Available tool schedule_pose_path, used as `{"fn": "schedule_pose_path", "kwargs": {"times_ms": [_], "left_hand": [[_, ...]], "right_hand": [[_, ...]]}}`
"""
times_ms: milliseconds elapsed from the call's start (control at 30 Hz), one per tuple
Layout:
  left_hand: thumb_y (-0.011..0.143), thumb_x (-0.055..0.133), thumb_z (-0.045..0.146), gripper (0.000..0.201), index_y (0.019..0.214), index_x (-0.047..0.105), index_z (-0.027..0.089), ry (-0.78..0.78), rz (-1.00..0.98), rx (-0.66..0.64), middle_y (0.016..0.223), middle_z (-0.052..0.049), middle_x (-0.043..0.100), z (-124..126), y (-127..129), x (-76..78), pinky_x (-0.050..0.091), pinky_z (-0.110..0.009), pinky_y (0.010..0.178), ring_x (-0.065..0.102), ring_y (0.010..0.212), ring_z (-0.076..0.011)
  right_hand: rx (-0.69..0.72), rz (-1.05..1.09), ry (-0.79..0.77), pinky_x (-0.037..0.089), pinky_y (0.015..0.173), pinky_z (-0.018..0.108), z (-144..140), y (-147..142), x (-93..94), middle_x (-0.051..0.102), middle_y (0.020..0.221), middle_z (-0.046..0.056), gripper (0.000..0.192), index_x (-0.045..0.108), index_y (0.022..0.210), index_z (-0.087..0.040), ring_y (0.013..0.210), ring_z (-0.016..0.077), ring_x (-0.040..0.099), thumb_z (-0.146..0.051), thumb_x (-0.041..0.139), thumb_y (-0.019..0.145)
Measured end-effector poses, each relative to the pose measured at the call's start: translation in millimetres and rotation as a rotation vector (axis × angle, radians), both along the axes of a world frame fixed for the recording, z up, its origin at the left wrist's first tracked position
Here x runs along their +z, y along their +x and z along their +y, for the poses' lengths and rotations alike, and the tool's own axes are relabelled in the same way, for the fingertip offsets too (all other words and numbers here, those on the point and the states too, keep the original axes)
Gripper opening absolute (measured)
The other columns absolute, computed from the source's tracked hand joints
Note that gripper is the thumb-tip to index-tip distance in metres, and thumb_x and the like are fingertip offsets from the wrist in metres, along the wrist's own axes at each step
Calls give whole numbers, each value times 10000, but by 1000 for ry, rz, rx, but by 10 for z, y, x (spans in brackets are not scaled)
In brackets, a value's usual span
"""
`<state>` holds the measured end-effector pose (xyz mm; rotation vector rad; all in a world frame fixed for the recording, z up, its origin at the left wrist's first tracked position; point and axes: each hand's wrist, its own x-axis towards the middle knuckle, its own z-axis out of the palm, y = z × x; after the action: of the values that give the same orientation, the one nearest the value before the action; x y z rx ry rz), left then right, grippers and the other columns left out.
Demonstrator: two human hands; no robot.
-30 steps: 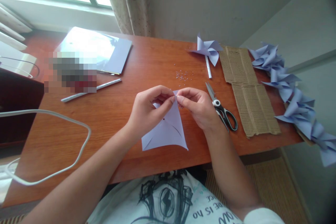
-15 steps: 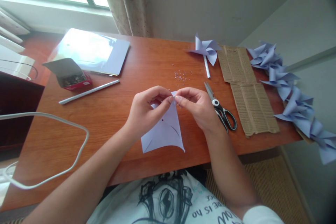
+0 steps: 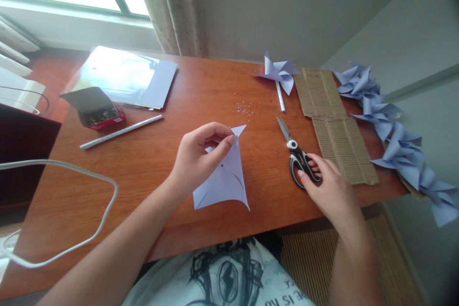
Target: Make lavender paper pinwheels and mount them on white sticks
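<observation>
My left hand [image 3: 204, 155] pinches the upper corner of a white paper sheet [image 3: 224, 184] between thumb and fingertips. The sheet carries a small red dot near its middle and cut or creased lines toward its corners, and part of it is hidden behind the hand. At the right, my right hand [image 3: 330, 189] grips one handle loop of the black-and-white scissors [image 3: 296, 155]. The scissors' blades are closed and point away from me toward the back of the table.
Tiny bits [image 3: 247, 109] lie beyond the sheet. A paper pinwheel [image 3: 278, 74] on a white stick, cardboard pieces [image 3: 340, 146] and several stacked pinwheels [image 3: 401, 143] line the right. Leftward are an open red box [image 3: 107, 119], a paper stick [image 3: 122, 131], a shiny folder [image 3: 167, 81] and a white cable [image 3: 114, 191].
My right hand has let go of the paper corner and moved right onto the scissors, whose handles have shifted slightly left. My left hand still pinches the sheet.
</observation>
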<state>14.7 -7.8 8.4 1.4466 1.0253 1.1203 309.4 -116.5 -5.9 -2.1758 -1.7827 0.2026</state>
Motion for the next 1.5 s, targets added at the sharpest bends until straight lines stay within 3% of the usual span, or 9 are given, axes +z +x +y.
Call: {"fn": "schedule_pose_path", "kwargs": {"times_ms": [200,267,433,600,700,800,1067,1500], "left_hand": [[858,729,266,98,827,717,173,27,0,-18,797,-37,727,-12,-1,7,537,-238,630,661,715,-145],[860,732,271,98,839,721,176,35,-11,-22,806,-42,729,-18,-4,11,543,-241,636,665,729,-151],[865,731,262,96,829,721,174,38,-13,-37,787,-38,714,-22,-14,50,542,-238,635,644,691,-137],[872,726,271,109,817,717,178,50,-5,-42,785,-37,715,-16,-20,77,541,-236,619,632,660,-132],[877,723,270,101,830,717,182,59,-5,-52,787,-37,716,-19,-24,69,543,-241,628,636,666,-135],[881,722,276,90,856,726,190,81,3,-57,805,-44,729,-29,-29,59,558,-257,667,667,730,-159],[913,678,233,73,924,747,212,173,-9,-125,901,-65,747,-42,-51,59,547,-290,719,696,857,-191],[883,704,237,58,860,751,211,157,-23,-110,910,-76,776,-45,-23,77,545,-332,709,688,811,-204]], "right_hand": [[-55,-71,-82,564,820,514,116,-26,-40,698,985,128,445,658,1243,-161,868,320,685,-389,626,862],[-81,120,-90,585,821,492,154,-1,-8,698,991,120,434,675,1216,-163,856,291,698,-399,654,852],[-88,929,-61,614,880,416,158,-116,104,706,1158,113,545,645,1275,-220,981,238,721,-450,783,801],[46,1204,-88,593,703,323,197,-431,237,677,926,39,599,694,1216,-282,805,184,658,-487,896,690],[171,1171,-110,569,685,305,264,-551,285,639,973,39,682,690,1249,-299,805,175,608,-544,903,649],[289,995,-30,567,824,349,334,-608,312,618,1074,40,620,682,1260,-331,877,187,612,-472,897,696],[428,519,60,565,919,378,419,-651,453,592,1114,48,595,612,1365,-319,990,212,642,-311,825,809],[471,391,109,584,935,413,409,-599,446,605,1150,68,595,571,1402,-323,1062,243,651,-271,776,845]]}}
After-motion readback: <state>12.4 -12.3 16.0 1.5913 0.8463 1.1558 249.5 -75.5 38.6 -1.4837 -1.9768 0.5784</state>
